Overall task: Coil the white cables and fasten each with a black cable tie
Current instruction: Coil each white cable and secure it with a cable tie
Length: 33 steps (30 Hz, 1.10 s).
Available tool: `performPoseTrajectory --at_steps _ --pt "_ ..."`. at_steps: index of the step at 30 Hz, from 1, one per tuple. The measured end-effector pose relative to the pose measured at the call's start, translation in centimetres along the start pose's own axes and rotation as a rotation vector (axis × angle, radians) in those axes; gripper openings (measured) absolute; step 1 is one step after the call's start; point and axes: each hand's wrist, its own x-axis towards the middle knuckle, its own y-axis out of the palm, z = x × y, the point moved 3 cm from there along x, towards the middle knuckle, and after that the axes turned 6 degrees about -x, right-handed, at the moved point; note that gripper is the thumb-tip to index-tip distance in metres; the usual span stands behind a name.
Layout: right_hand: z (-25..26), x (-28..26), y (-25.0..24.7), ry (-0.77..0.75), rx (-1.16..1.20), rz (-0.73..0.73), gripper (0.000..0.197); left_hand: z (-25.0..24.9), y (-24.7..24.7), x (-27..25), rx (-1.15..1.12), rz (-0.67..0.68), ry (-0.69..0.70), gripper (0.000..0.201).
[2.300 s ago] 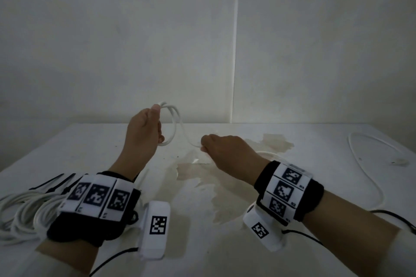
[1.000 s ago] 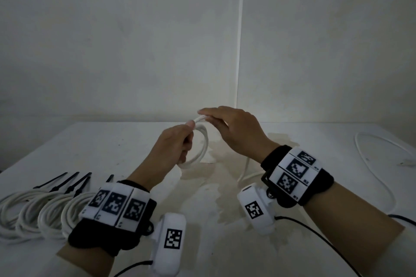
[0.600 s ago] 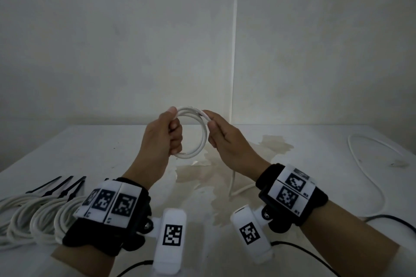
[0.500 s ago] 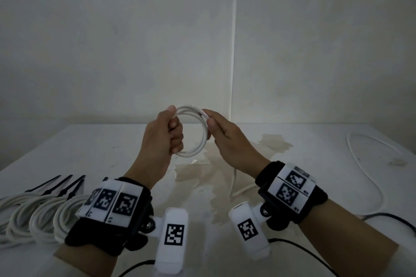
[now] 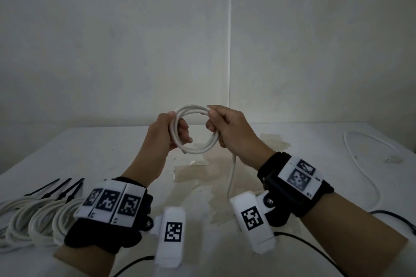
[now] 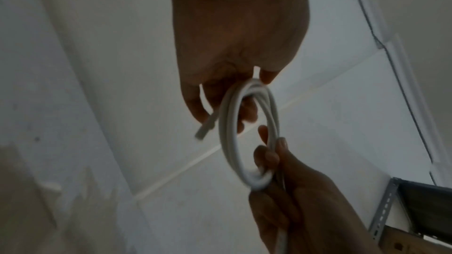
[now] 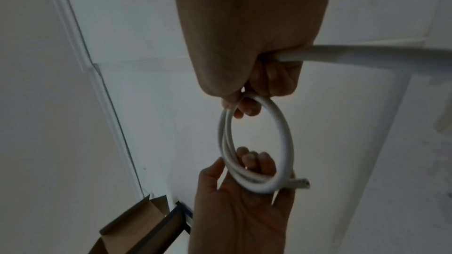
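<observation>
Both hands (image 5: 167,135) round cable coil (image 5: 198,149)

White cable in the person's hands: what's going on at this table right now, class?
A person is winding a white cable into a small coil above the table. The left hand grips the coil's left side; the right hand pinches its top right and feeds in the loose tail hanging below. No tie is on it yet. Finished coils with black cable ties lie at the left; another loose cable waits at the right.
</observation>
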Motion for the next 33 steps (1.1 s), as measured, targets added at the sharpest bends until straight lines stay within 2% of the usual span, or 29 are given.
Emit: performPoseTrajectory --at_steps 4,7,10,13,16,19,23,25,27,30,33 --pt "0.5 -0.1 -0.4 -0.067 -0.246 0.122 0.024 -0.5 0.1 0.0 0.154 0.094 -0.114 0.051" --pt "0.9 -0.1 -0.2 -0.074 -0.300 0.172 0.026 -0.5 1.1 -0.2 0.175 0.091 -0.108 0.051" --pt "1.1 -0.4 0.0 -0.071 -0.256 0.116 0.028 -0.3 1.5 -0.6 -0.006 -0.026 -0.083 0.046" --pt "0.6 -1.0 0.6 -0.046 -0.165 -0.030 0.035 -0.4 2.0 -0.8 -0.234 -0.127 -0.032 0.043" --pt "0.4 -1.1 1.1 -0.061 -0.179 -0.137 0.031 0.1 2.4 -1.2 -0.331 -0.171 -0.012 0.042" --pt "0.4 -0.9 0.4 -0.112 -0.263 -0.147 0.030 0.7 2.0 -1.2 -0.188 -0.070 -0.028 0.043" --pt "0.8 -1.1 0.0 -0.166 -0.521 0.114 0.027 -0.5 1.0 -0.5 0.135 0.059 -0.113 0.046" --pt "1.2 -1.1 0.2 -0.193 -0.594 0.193 0.025 -0.7 1.5 -0.6 0.284 0.093 -0.092 0.050" --pt "1.6 -1.0 0.3 -0.198 -0.535 0.175 0.027 -0.5 2.1 -1.0 0.299 0.047 -0.024 0.048" --pt "1.5 -1.0 0.3 -0.184 -0.368 0.057 0.029 -0.2 2.4 -1.2 0.139 -0.095 0.030 0.048" --pt "0.7 -1.4 0.6 -0.044 -0.174 -0.103 0.039 -0.7 2.4 -1.2 -0.084 -0.224 0.090 0.046"
